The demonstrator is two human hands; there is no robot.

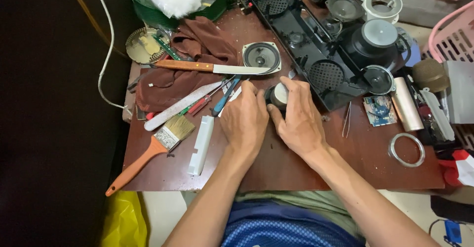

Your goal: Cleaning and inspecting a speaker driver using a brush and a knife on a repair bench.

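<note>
Both hands meet at the centre of the head view, on a scuffed reddish-brown wooden table (276, 168). Left hand (245, 121) lies knuckles-up, fingers curled against a small round speaker part (278, 96), dark-rimmed with a pale metal face. Right hand (299, 117) wraps the same part from the other side, fingers bent over its top, so the piece sits gripped between them.

At 12 o'clock from the hands rests a square-framed speaker cone (261, 57). At 10 o'clock a wooden-handled knife (212, 68) lies across a crumpled brown cloth (197, 49). At 8 o'clock sits an orange-handled bristle brush (148, 153). At 2 o'clock stretches a long black plastic housing (306, 35) with round mesh grilles. At 4 o'clock lies a thin metal ring (406, 150).
</note>
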